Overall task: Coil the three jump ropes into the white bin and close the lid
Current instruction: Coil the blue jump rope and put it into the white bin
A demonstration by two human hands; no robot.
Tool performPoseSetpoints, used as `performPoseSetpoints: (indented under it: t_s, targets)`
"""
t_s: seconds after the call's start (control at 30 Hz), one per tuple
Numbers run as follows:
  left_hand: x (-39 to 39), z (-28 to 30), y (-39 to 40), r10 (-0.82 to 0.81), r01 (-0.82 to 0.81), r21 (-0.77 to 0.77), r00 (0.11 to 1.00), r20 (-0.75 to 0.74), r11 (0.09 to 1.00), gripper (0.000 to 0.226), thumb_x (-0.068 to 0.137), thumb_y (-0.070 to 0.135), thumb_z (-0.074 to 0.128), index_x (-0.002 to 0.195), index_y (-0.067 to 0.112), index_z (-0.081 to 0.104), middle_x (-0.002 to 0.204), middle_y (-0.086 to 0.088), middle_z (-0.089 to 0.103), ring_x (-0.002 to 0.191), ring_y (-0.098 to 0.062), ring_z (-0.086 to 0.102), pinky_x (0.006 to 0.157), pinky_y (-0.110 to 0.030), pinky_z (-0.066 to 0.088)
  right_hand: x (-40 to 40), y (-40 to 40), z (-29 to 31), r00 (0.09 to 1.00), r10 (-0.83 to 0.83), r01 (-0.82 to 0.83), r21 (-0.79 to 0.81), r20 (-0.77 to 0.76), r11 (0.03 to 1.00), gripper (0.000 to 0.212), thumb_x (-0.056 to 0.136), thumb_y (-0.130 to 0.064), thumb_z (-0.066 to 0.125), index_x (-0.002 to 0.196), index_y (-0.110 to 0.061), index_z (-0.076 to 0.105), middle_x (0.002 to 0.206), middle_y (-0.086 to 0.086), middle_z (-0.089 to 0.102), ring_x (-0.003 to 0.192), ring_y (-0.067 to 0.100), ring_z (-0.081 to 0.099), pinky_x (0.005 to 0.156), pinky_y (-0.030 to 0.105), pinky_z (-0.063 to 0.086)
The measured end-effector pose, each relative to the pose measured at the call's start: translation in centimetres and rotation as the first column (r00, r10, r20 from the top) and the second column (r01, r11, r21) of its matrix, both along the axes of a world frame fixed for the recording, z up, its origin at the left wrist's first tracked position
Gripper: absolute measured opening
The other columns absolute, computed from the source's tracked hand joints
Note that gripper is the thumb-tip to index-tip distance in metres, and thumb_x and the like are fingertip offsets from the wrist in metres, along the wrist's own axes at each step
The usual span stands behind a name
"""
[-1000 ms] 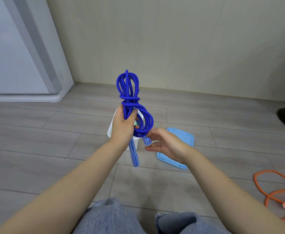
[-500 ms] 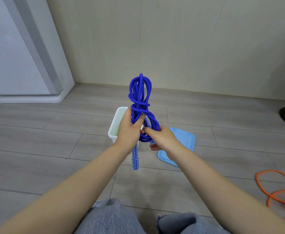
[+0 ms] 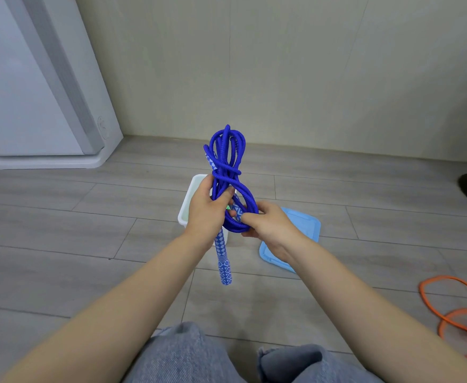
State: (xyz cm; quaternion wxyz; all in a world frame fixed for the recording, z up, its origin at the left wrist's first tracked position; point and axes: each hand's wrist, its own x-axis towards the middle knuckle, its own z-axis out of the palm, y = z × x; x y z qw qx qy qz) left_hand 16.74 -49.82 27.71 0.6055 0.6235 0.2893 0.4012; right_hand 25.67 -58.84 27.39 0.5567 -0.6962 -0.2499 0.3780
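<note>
Gripped in the left hand (image 3: 208, 210), the blue rope (image 3: 228, 172) stands as an upright bundle, fingers and thumb curled round its waist, 1 patterned handle (image 3: 223, 261) hanging below the fist. The right hand (image 3: 268, 225) pinches the lowest loop, fingers closed on the cord. The bundle hovers over the white bin (image 3: 190, 200), which sits open on the floor with the blue lid (image 3: 305, 225) lying just beside it; the bin's inside is mostly hidden. An orange rope (image 3: 453, 308) lies loose at the right, well apart. I cannot see a 3rd rope.

To finish this step well, I judge the right hand should tuck that loose loop and the second handle in tight while the left keeps its squeeze on the waist, so nothing springs open, then lower the bundle handle first into the bin.

Compared with 0.5 s ago, the right hand has slid lower and outward to the bottom loop, and a handle now shows along the bundle's upper left.
</note>
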Motion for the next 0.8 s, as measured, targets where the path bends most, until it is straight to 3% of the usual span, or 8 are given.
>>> performPoseSetpoints:
  t_s: [0.07, 0.17, 0.27, 0.37, 0.57, 0.8]
  targets:
    - [-0.1, -0.2, 0.2, 0.016, -0.016, -0.021, 1.000, -0.002, 1.000, 0.011, 0.094, 0.011, 0.058, 0.103, 0.015, 0.063, 0.090, -0.019, 0.066, 0.070, -0.017, 0.062, 0.064, -0.031, 0.058, 0.1, -0.2, 0.0, 0.995, 0.030, -0.034, -0.034, -0.099, 0.999, 0.025, 0.086, -0.014, 0.067, 0.108, -0.001, 0.067, 0.093, 0.012, 0.069, 0.076, 0.019, 0.064, 0.067, 0.026, 0.057]
    - [0.0, -0.4, 0.3, 0.011, -0.011, -0.032, 1.000, 0.002, 0.999, 0.010, 0.094, 0.012, 0.058, 0.101, 0.014, 0.063, 0.090, -0.021, 0.066, 0.070, -0.021, 0.063, 0.068, -0.042, 0.058, 0.2, -0.6, 0.3, 0.973, 0.081, -0.103, -0.089, -0.218, 0.991, 0.028, 0.087, -0.022, 0.067, 0.104, 0.001, 0.068, 0.089, 0.015, 0.069, 0.079, 0.023, 0.067, 0.078, 0.031, 0.060]
    - [0.2, -0.4, 0.3, 0.006, -0.006, 0.000, 1.000, -0.011, 1.000, 0.013, 0.092, 0.011, 0.059, 0.101, 0.019, 0.063, 0.083, -0.011, 0.063, 0.069, -0.016, 0.061, 0.065, -0.037, 0.057, 0.3, -0.5, 0.1, 0.971, 0.061, -0.072, -0.042, -0.233, 0.996, 0.024, 0.088, -0.012, 0.065, 0.107, 0.002, 0.067, 0.096, 0.014, 0.071, 0.087, 0.024, 0.069, 0.084, 0.034, 0.059]
    - [0.3, -0.4, 0.3, 0.015, -0.015, -0.008, 1.000, -0.021, 1.000, 0.015, 0.092, 0.010, 0.059, 0.103, 0.019, 0.062, 0.077, -0.007, 0.060, 0.064, -0.015, 0.059, 0.060, -0.030, 0.056, 0.2, -0.3, 0.0, 0.983, 0.043, -0.045, -0.008, -0.176, 0.999, 0.027, 0.087, -0.003, 0.061, 0.112, 0.005, 0.066, 0.104, 0.018, 0.071, 0.096, 0.027, 0.070, 0.085, 0.037, 0.059]
    - [-0.3, -0.3, 1.2, 0.049, -0.047, -0.158, 0.999, 0.008, 0.986, 0.007, 0.094, 0.013, 0.058, 0.099, 0.017, 0.060, 0.065, -0.002, 0.053, 0.051, -0.015, 0.052, 0.051, -0.026, 0.050, 0.2, -0.8, -0.1, 0.985, 0.171, -0.172, 0.048, 0.029, 0.984, 0.027, 0.094, -0.008, 0.059, 0.119, 0.001, 0.063, 0.105, 0.019, 0.070, 0.083, 0.022, 0.068, 0.087, 0.036, 0.058]
    - [-0.2, -0.2, 1.0, -0.023, 0.026, -0.222, 1.000, 0.017, 0.975, 0.006, 0.095, 0.014, 0.057, 0.098, 0.019, 0.060, 0.053, 0.007, 0.058, 0.046, -0.012, 0.054, 0.050, -0.026, 0.050, 1.4, -2.1, -0.5, 0.944, 0.328, -0.329, 0.124, 0.030, 0.936, 0.029, 0.095, -0.001, 0.055, 0.124, 0.000, 0.060, 0.109, 0.011, 0.069, 0.091, 0.015, 0.066, 0.086, 0.026, 0.056]
